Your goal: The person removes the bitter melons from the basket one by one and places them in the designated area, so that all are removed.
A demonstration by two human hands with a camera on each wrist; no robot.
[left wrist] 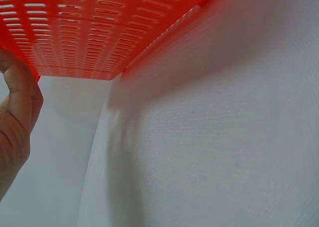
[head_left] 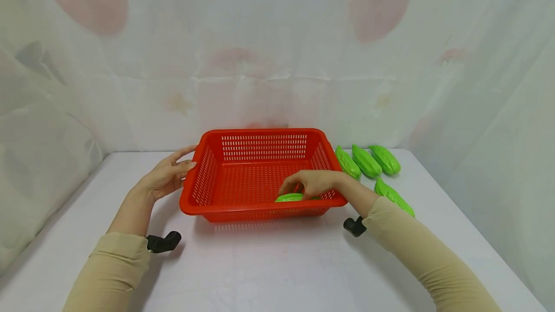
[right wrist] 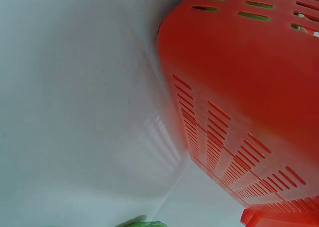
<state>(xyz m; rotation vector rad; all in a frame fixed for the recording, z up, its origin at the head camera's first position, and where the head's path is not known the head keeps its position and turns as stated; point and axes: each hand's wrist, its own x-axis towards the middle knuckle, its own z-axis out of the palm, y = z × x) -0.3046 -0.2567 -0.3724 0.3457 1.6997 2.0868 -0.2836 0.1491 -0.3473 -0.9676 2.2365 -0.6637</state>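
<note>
A red slotted plastic basket (head_left: 264, 209) stands in the middle of the table. At its left rim, my left hand (head_left: 166, 177) grips the edge between thumb and fingers; the left wrist view shows those fingers (left wrist: 22, 95) bent up against the rim. My right hand (head_left: 318, 183) reaches over the right rim into the basket, its curled fingers holding a green bitter melon (head_left: 289, 197) low by the front wall. That wall hides part of the melon and the fingertips. In the right wrist view the basket wall (right wrist: 239, 62) blocks the hand.
Three more bitter melons lie in a row right of the basket: one by the rim (head_left: 347, 162), a middle one (head_left: 366, 162) and an outer one (head_left: 385, 160). Another bitter melon (head_left: 393, 197) lies nearer, beside the right forearm. A patterned curtain (head_left: 269, 95) hangs behind the white table (head_left: 260, 268).
</note>
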